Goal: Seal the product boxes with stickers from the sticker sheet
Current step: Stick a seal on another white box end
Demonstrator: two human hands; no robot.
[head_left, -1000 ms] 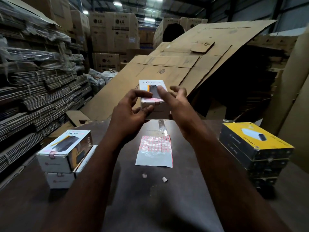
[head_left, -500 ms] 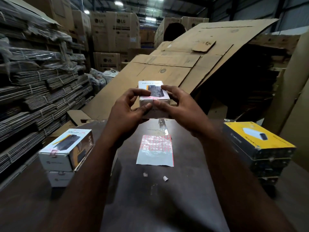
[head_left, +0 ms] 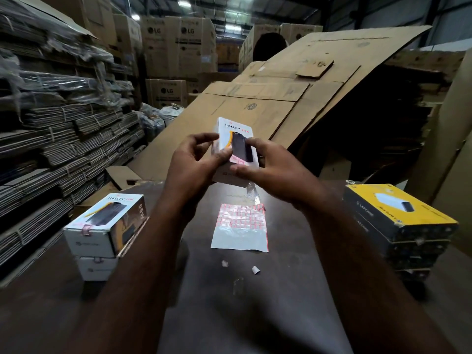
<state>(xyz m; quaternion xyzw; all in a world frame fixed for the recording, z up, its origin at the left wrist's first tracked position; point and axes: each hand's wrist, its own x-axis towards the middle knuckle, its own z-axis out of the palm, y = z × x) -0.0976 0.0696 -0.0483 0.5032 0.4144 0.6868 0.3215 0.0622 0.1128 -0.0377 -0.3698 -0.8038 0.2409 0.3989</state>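
Observation:
I hold a white product box [head_left: 233,130] up above the dark table [head_left: 229,315], its printed face tilted toward me. My left hand [head_left: 194,164] grips its left side, thumb on the front near a pink sticker [head_left: 236,160] at the box's lower edge. My right hand [head_left: 270,167] grips the right side, fingers over the front. The sticker sheet [head_left: 241,228], red grid on top and bare backing below, lies flat on the table under my hands.
Two white boxes [head_left: 102,231] are stacked at the left, with a pink sticker on the top one's edge. A stack of yellow-and-black boxes [head_left: 401,221] stands at the right. Small paper scraps [head_left: 254,270] lie near the sheet. Slanted cardboard sheets [head_left: 281,98] rise behind the table.
The box has tipped up so its printed face shows more fully. My hands shifted on it: the left thumb moved onto the front, and the right fingers wrapped further over it.

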